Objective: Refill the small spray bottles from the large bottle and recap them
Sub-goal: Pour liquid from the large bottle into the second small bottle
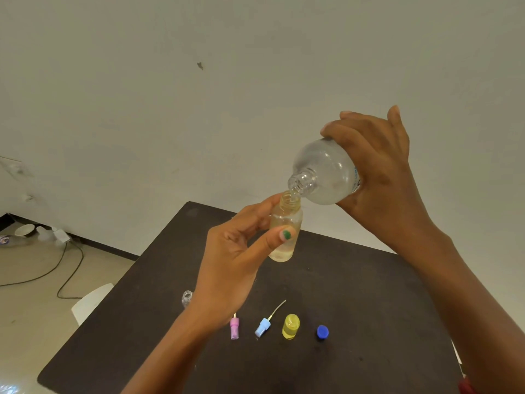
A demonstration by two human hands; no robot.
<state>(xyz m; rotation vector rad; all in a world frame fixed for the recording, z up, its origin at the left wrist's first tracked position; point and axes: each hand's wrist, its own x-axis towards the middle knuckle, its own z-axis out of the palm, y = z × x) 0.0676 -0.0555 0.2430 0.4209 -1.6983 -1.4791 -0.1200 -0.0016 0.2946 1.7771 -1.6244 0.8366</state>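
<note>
Closest to the camera on the dark bench (pixel 355 294) there's a row of loose bits: a pink sprayer (pixel 234 327) lying flat, a blue sprayer (pixel 263 328) on its side with its dip tube sticking out toward the back, a yellow cap (pixel 291 326) standing up, and a blue cap (pixel 322 332) off to the right. A clear empty bottle (pixel 186 298) peeks out just behind the left wrist, mostly hidden. Above all that, the left hand (pixel 235 251) has its grip on a small bottle (pixel 285 231), thumb across the front, fingers round the back, holding it upright in the air over the bench; it's clear, uncapped, with some clear liquid in it. The right hand (pixel 377 177) grips the large bottle (pixel 324 174) around its body, tipped with the open neck angled down so the mouth sits right at the small bottle's mouth. There's a bit of blue print on the large bottle's label by the palm, too small to read. Far left on the floor, a cable (pixel 68 268) and some clutter by the wall.
</note>
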